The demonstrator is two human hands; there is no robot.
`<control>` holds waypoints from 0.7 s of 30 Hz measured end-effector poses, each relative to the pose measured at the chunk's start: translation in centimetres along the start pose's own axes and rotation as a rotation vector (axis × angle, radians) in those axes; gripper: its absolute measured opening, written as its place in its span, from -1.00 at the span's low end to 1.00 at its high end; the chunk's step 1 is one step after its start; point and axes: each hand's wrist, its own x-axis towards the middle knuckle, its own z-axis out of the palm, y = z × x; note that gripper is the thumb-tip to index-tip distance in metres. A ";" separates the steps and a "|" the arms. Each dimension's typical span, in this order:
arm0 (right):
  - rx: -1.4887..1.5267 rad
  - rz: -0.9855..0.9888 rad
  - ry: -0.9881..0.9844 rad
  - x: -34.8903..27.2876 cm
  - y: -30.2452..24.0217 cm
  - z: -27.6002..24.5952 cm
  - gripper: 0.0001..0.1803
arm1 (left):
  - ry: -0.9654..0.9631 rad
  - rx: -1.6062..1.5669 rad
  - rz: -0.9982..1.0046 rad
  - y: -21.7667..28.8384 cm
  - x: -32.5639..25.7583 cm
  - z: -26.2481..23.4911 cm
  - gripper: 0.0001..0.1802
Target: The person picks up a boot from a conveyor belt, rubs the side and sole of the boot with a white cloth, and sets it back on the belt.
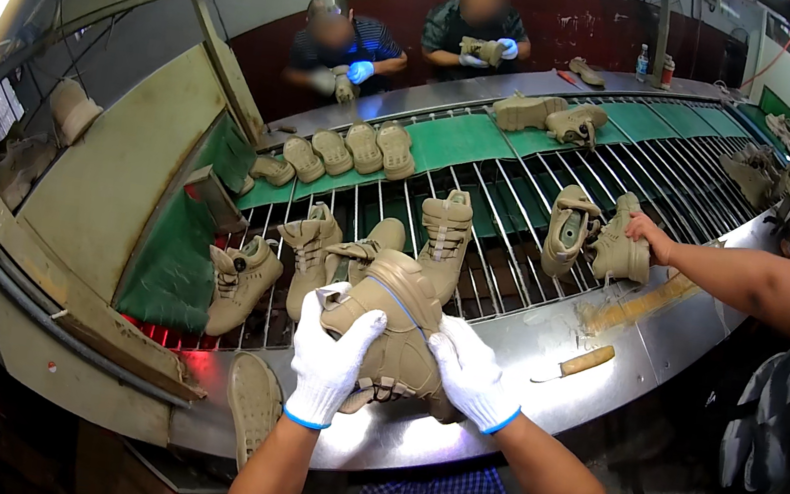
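Observation:
Between my two hands, over the near metal edge of the bench, is a tan boot (391,322) with a thick sole and a thin blue line along its side. My left hand (330,351), in a white glove with a blue cuff, grips the boot's left side, thumb across it. My right hand (474,374), gloved the same way, presses its fingers against the right side. Just beyond the boot stand several similar tan boots (446,239) on the roller conveyor. A tan shoe (253,404) lies sole up beside my left forearm.
A wooden-handled knife (587,362) lies on the metal edge (534,408) to the right. A co-worker's bare hand (649,234) touches a boot there. Upturned shoes (363,149) line the green belt (460,142). Two people (477,21) handle shoes across the conveyor.

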 end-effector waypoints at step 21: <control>0.038 0.431 0.086 -13.7 -11.3 -14.2 -0.44 | -0.286 0.345 1.229 4.2 -16.3 7.9 -0.45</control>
